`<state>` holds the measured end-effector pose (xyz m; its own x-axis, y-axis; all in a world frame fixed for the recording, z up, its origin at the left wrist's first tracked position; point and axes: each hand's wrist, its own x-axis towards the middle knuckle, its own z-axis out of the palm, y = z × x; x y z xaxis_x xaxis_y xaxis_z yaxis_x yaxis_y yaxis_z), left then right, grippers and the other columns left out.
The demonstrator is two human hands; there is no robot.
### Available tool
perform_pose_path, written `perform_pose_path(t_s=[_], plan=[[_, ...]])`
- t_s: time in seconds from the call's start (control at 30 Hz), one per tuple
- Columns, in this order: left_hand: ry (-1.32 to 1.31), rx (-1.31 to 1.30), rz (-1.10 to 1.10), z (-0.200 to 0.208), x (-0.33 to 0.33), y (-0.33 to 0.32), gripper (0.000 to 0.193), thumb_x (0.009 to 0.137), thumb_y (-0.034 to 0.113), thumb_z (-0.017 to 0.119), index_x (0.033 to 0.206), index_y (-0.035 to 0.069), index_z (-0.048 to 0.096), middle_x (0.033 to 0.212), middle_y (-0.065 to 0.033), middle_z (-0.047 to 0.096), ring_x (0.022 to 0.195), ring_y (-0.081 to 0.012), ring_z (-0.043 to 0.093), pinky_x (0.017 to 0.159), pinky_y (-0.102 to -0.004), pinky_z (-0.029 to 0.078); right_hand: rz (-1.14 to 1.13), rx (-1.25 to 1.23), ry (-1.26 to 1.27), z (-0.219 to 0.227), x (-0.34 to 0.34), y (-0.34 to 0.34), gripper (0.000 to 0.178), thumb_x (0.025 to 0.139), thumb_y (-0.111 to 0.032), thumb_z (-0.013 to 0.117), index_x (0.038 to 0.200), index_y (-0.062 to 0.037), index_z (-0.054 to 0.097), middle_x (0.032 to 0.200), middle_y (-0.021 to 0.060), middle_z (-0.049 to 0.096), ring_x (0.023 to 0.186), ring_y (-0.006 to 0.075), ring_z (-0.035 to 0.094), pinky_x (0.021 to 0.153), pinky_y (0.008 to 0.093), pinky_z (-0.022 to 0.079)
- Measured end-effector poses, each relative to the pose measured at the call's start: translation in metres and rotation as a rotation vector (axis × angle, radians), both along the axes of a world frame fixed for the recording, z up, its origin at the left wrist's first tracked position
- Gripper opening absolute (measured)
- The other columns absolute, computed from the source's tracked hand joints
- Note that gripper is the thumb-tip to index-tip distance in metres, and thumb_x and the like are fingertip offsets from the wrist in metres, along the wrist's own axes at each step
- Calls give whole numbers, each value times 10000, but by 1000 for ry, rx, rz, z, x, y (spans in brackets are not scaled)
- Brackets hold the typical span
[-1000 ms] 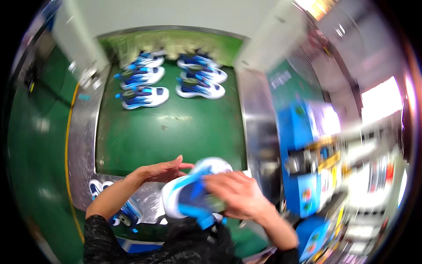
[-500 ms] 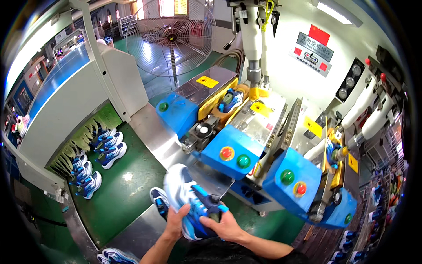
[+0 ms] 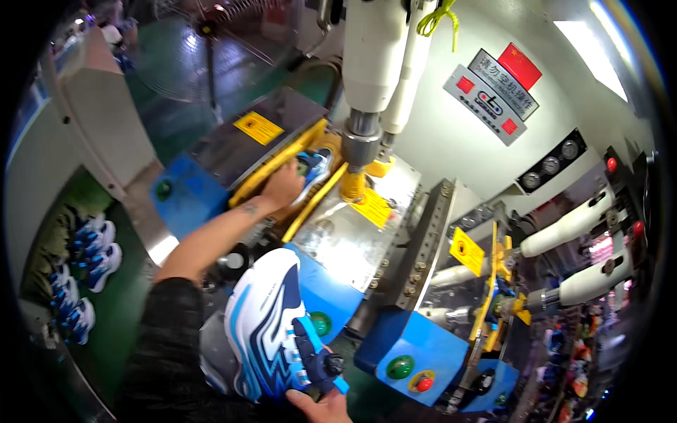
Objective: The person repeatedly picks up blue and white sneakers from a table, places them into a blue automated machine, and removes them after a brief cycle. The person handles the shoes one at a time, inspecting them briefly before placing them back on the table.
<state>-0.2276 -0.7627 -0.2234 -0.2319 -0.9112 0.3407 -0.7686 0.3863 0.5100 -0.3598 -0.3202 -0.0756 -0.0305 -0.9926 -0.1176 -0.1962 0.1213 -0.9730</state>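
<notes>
My left hand (image 3: 285,185) reaches into the left station of a pressing machine. Its fingers close around the heel end of a blue and white sneaker (image 3: 321,166) that sits between yellow-edged side plates; some fingertips are hidden. Low in front of me, my right hand (image 3: 321,407) grips another sneaker (image 3: 264,317), white, navy and light blue, by its collar. That shoe is tilted with its side facing up, toe away from me, and a dark knob-like piece (image 3: 333,364) stands out at its ankle opening.
A white press column (image 3: 374,63) with a yellow tip stands just right of my left hand. Blue control boxes (image 3: 416,359) carry green and red buttons. More sneakers (image 3: 102,264) stand on a green surface at left. A second press station (image 3: 493,282) is at right.
Both hands held the one sneaker before. My left hand has let go and moved forward to the sneaker inside the machine, while my right keeps hold. The view has come closer to the machine.
</notes>
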Motion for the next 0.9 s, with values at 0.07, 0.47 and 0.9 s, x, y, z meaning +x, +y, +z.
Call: perform_pose_path(t_s=[0.07, 0.47, 0.9], plan=[[124, -33, -48, 9, -8, -2, 570, 873, 243, 580, 1306, -88, 414, 1077, -309, 602, 1003, -424, 605, 849, -471, 487, -77, 202, 19, -9, -5, 3, 764, 827, -114, 710, 1500, -96, 350, 687, -102, 400, 594, 32, 357, 534, 195, 314], [1646, 383, 291, 47, 249, 214, 567, 916, 232, 571, 1413, 32, 389, 1374, -173, 507, 1256, -322, 514, 1084, -463, 401, -294, 700, -656, 67, 43, -285, 279, 989, -238, 516, 1170, -34, 571, 1063, 153, 679, 943, 280, 685, 867, 445, 563], [1386, 342, 1019, 15, 282, 477, 469, 953, 155, 523, 1359, -69, 451, 1347, -250, 475, 1186, -326, 505, 1030, -445, 416, -482, -384, 698, -95, 67, -453, 524, 828, -97, 593, 1297, 54, 415, 1152, 276, 518, 1091, 458, 507, 961, 489, 412]])
